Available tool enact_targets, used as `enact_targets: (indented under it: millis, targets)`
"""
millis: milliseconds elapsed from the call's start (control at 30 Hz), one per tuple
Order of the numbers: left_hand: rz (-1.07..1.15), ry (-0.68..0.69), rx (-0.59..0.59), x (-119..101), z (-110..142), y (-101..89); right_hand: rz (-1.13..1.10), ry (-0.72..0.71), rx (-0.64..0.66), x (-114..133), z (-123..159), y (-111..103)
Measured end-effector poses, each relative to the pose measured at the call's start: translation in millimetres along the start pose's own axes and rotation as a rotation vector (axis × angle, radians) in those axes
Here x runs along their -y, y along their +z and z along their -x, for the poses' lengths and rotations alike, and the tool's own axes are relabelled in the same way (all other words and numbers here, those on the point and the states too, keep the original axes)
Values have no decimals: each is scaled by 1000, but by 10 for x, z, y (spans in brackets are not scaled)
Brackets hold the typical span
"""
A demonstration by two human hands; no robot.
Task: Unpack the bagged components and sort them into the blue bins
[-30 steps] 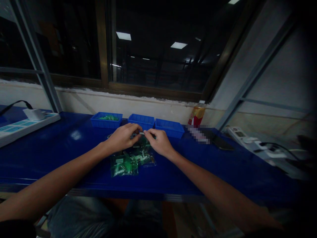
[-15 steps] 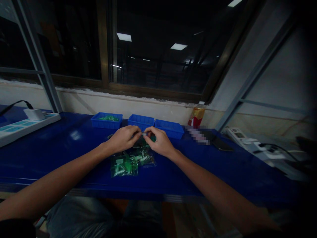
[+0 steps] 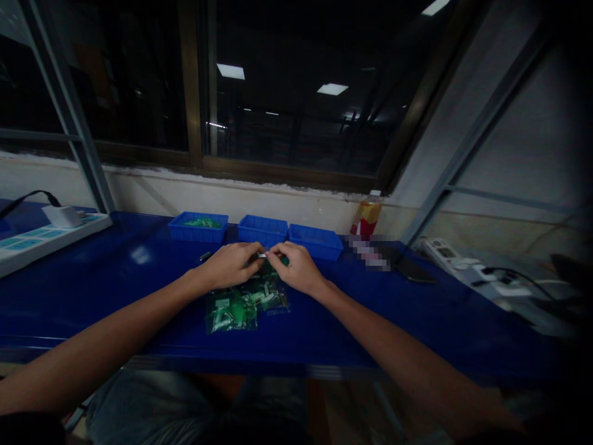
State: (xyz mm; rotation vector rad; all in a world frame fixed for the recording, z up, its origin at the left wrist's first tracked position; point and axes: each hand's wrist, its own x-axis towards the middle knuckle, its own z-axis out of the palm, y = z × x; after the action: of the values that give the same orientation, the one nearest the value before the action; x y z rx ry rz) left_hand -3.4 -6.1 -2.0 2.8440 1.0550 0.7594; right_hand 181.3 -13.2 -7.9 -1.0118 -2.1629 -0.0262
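My left hand (image 3: pixel 229 264) and my right hand (image 3: pixel 296 267) meet over the blue table (image 3: pixel 115 278), fingertips pinched together on a small pale part (image 3: pixel 263 254) held between them. Just below the hands lie clear plastic bags of green parts (image 3: pixel 231 309), one nearer me and others partly under my right hand. What the small part is stays too dim to name.
Three blue trays stand along the back: left tray (image 3: pixel 198 226) with green parts, middle tray (image 3: pixel 262 229), right tray (image 3: pixel 315 240). A red-yellow can (image 3: pixel 365 219) stands behind them. A black flat device (image 3: pixel 407 267) and white power strip (image 3: pixel 467 266) lie right; a white panel (image 3: pixel 41 238) lies left.
Both hands have sunk slightly toward the table and stayed pinched together on the small part. The bags have not moved.
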Motion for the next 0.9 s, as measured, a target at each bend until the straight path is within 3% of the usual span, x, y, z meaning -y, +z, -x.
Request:
enact_targets:
  millis: [167,600,767,900]
  targets:
    - [11,0,-61,-12,3,-28,-8,13,-4,7,-7,-4]
    - [-60,-73,-34,-4,-19,-39,-51,-90,-94,-24,-10,-40]
    - [-31,-178,62,108,-20,36,66,-58,-192,-322,-63,-1]
    - [-16,-180,145,164,-9,65,206,54,-304,-676,-79,31]
